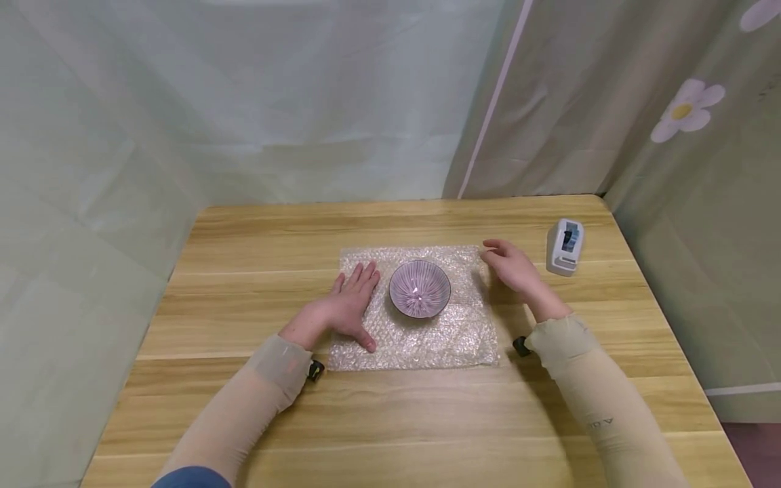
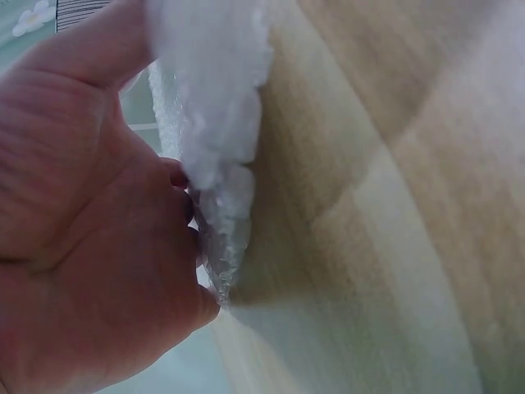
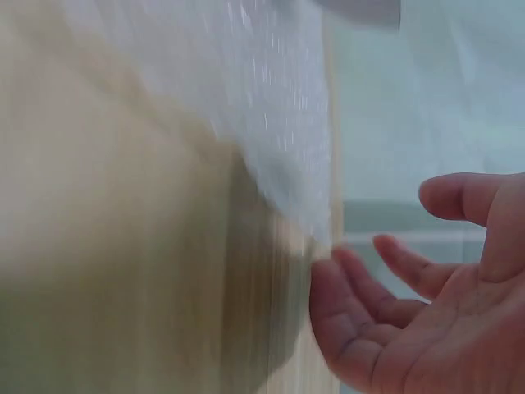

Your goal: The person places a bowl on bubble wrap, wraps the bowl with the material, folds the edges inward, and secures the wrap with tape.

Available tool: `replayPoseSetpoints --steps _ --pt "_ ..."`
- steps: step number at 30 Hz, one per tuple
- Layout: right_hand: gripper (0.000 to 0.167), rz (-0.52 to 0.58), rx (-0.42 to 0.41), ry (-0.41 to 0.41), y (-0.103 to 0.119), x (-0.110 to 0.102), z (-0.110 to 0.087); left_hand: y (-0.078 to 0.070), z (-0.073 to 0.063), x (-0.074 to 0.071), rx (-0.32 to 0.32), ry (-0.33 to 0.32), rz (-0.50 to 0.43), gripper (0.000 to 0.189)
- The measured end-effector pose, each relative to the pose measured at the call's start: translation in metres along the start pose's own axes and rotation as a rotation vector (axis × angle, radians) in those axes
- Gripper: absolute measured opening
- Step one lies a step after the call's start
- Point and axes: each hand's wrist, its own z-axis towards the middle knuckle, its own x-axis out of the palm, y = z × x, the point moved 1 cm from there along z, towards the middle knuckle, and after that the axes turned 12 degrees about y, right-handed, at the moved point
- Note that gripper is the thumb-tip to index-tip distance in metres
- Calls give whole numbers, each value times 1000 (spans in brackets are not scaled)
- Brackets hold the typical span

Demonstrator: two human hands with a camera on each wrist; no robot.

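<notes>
A bowl [image 1: 419,289] with purple and white stripes stands on a sheet of bubble wrap [image 1: 439,349] laid flat on the table. My left hand [image 1: 354,305], fingers spread, rests on the sheet's left part, beside the bowl without touching it. In the left wrist view, the palm of that hand [image 2: 98,222] shows next to the sheet's edge [image 2: 221,123]. My right hand [image 1: 512,268] is by the sheet's upper right corner, fingers loosely bent and holding nothing. The right wrist view shows its thumb and fingers apart near the bubble wrap [image 3: 287,156].
A white tape dispenser [image 1: 565,247] stands at the back right of the wooden table [image 1: 244,271], beyond my right hand. Pale curtains [image 1: 342,102] hang behind the table and along its sides.
</notes>
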Motion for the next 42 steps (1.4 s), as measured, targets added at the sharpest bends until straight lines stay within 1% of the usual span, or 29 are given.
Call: replayPoseSetpoints --steps 2,7,11,14,15,18,22,24,31,35,39,42 --pt "63 2 18 2 0 -6 7 0 0 0 -16 8 0 169" --pt "68 85 73 49 0 -13 23 -7 -4 -3 -35 20 2 166" --pt "67 35 81 48 2 -13 28 -16 -11 -10 -25 28 -1 163" --pt "63 1 75 54 1 -11 31 -22 -16 -14 -26 40 4 160" --pt "61 -4 73 55 1 -10 31 -22 -16 -14 -19 35 2 161" --pt "50 -12 64 53 -2 -7 33 -24 -18 -15 -24 45 5 160" --pt "36 -14 44 36 -5 -5 33 -24 -18 -17 -26 55 2 159" --pt "33 -15 34 31 -6 -5 32 -23 -17 -16 -29 55 12 159" --pt "35 -4 2 25 -6 -3 29 -23 -17 -15 -33 47 24 161" --pt "38 14 0 19 -3 -1 27 -22 -18 -15 -37 43 32 161" --pt "40 19 -7 7 -1 0 25 -18 -15 -14 -24 44 16 161" --pt "36 36 -30 1 -2 1 24 -11 -9 -8 -14 44 5 162"
